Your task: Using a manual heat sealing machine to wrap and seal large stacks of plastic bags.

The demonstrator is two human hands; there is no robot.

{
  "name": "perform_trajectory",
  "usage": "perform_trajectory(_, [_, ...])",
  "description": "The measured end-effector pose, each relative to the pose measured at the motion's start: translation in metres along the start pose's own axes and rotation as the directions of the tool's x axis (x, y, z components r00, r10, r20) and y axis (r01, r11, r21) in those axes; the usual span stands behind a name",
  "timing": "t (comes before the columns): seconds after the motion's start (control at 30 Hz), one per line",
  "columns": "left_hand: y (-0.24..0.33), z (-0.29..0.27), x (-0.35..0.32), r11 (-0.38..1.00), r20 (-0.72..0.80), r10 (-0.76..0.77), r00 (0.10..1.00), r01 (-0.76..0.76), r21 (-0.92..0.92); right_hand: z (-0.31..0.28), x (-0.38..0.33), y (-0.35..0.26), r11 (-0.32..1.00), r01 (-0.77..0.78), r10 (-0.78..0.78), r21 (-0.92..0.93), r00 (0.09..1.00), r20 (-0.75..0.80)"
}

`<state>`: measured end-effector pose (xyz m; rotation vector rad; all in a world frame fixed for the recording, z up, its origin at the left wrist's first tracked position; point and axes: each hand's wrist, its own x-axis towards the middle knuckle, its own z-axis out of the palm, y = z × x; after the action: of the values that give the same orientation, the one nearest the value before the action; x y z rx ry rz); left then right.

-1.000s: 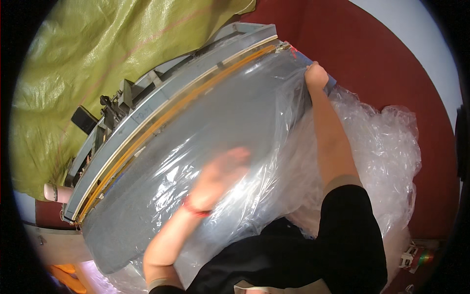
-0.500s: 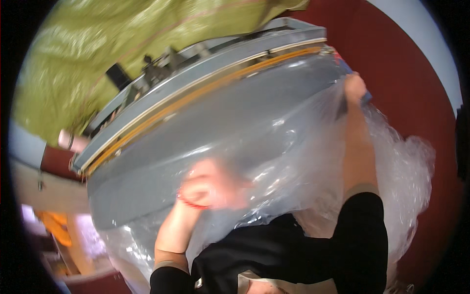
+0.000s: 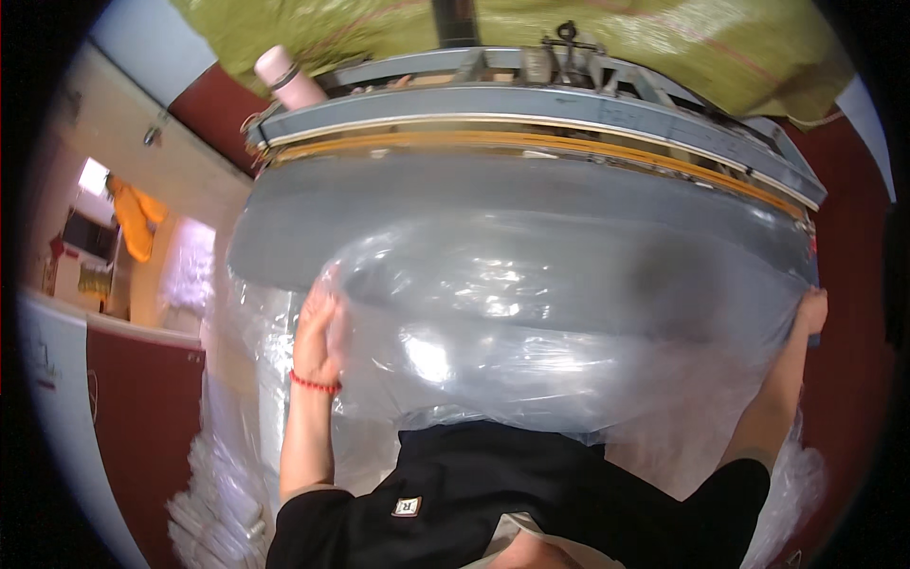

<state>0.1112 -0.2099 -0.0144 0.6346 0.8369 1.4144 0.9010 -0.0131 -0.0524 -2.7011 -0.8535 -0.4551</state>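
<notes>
A large sheet of clear, crinkled plastic film [image 3: 531,332] is lying spread across the flat grey work surface [image 3: 455,204] of a wide machine, its long axis running left to right across the picture, from one hand to the other, and its near edge is hanging down over the front of the surface toward the person's black shirt [image 3: 531,493]. The left hand [image 3: 320,334], wearing a thin red bracelet at the wrist, is pressing against the film's left edge with its fingers pointing up and closed together on the plastic; it seems to be gripping the edge, though the film is blurring the fingertips. The right hand [image 3: 811,311] is reaching far out to the film's right end, at the right corner of the grey surface, and is closing around the plastic there, so the sheet is being held stretched between the two hands. Behind the film, a long yellow-orange strip [image 3: 531,144] is running along the back of the surface, parallel to the sheet's long axis, under a grey metal frame [image 3: 531,100]. A pale pink cylindrical bottle [image 3: 289,78] is standing at the frame's left end. A yellow-green woven tarpaulin [image 3: 616,38] is hanging behind the machine. More crumpled clear plastic [image 3: 223,493] is lying piled low on the left beside the person.
</notes>
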Motion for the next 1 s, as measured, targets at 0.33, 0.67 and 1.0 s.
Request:
perform_trajectory(0.33, [0.062, 0.009, 0.022, 0.691, -0.048, 0.665, 0.745, -0.589, 0.420, 0.002, 0.006, 0.007, 1.000, 0.004, -0.004, -0.016, 1.000, 0.005])
perform_trajectory(0.67, [0.051, -0.081, 0.059, -0.105, 0.067, 0.516, 0.854, -0.015, 0.994, 0.014, 0.014, 0.009, 1.000, 0.021, -0.021, -0.007, 0.999, 0.039])
perform_trajectory(1.0, [0.046, -0.071, 0.092, -0.312, 0.224, 0.505, 0.834, -0.066, 0.948, 0.017, 0.019, 0.011, 0.999, 0.024, -0.022, -0.045, 0.999, 0.039])
